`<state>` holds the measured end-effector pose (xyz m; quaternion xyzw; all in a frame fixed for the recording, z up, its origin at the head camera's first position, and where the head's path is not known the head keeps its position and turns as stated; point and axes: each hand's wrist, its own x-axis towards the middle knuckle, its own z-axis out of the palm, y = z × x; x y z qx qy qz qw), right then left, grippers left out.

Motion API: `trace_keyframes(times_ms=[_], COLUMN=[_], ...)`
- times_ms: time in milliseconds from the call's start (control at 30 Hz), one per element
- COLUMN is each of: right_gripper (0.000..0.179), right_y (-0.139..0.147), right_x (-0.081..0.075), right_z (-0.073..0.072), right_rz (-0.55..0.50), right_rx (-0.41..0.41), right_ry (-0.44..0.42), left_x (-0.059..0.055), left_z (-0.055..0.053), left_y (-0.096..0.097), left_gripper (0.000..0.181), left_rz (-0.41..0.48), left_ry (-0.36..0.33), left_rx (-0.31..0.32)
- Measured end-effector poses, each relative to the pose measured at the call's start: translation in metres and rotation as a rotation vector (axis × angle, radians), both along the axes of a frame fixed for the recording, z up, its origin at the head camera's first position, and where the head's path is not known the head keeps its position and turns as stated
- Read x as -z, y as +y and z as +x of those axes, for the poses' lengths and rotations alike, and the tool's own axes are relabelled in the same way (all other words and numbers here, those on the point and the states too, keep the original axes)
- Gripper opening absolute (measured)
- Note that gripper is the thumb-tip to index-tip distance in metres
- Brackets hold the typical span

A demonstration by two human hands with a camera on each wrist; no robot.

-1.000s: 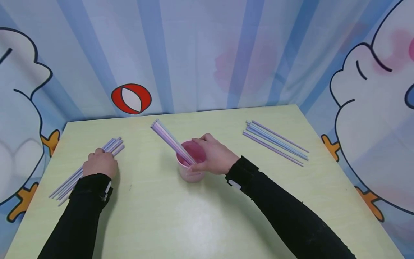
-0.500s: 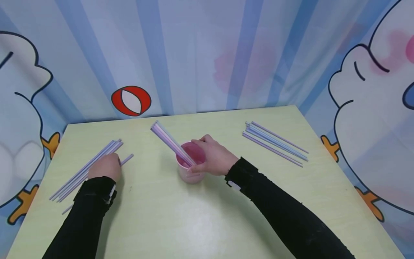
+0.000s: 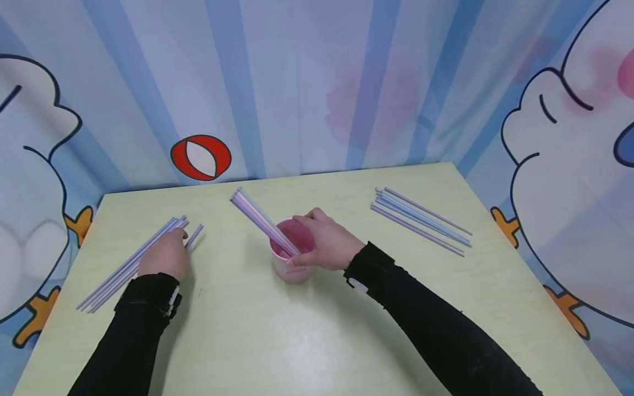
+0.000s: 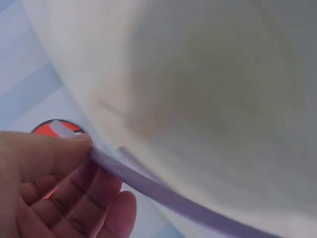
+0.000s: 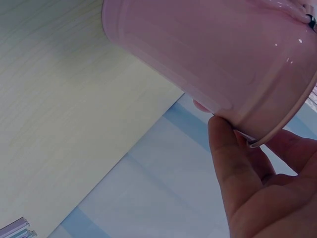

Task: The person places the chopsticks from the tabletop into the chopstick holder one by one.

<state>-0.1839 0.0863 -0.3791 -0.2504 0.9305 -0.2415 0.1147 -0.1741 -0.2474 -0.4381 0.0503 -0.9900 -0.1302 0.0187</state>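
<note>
My left hand (image 3: 165, 256) is over the straw pile (image 3: 118, 280) at the table's left. Between thumb and fingers it pinches a purple straw (image 4: 168, 197), close to one end in the left wrist view. A second straw or a shadow, too blurred to tell, lies along it there. My right hand (image 3: 333, 242) grips the rim of a pink cup (image 3: 292, 273), thumb on one side and fingers on the other. Several pale purple and pink straws (image 3: 262, 221) lean leftward out of the cup. Their lower ends are hidden inside it.
A loose group of blue and purple straws (image 3: 421, 217) lies at the right of the pale wooden table (image 3: 317, 341). Behind and beside the table hangs a blue striped cloth (image 3: 297, 110) with cartoon figures.
My left hand has drawn a straw rightward out of the left pile and now pinches it. Its near end no longer shows in the head view. The right hand and cup stay put.
</note>
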Motion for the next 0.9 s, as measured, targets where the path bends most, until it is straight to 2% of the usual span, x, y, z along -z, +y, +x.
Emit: trace_keyframes(times_ms=[300, 533, 733, 900], right_gripper=[0.096, 0.096, 0.096, 0.097], right_y=[0.0, -0.001, -0.001, 0.0], right_x=[0.0, -0.001, -0.001, -0.001], right_z=[0.0, 0.0, 0.0, 0.0], right_rz=[0.001, -0.002, -0.006, -0.005], right_rx=[-0.003, -0.008, -0.007, -0.002], right_ry=[0.003, 0.004, -0.002, -0.005], left_x=[-0.045, -0.071, -0.093, -0.111], left_z=[0.006, 0.015, 0.025, 0.031], left_y=[0.015, 0.018, 0.024, 0.035], left_gripper=[0.035, 0.038, 0.038, 0.041], left_rz=[0.098, 0.255, 0.394, 0.503], left_ry=[0.12, 0.196, 0.311, 0.404], left_rx=[-0.007, -0.023, -0.068, -0.079])
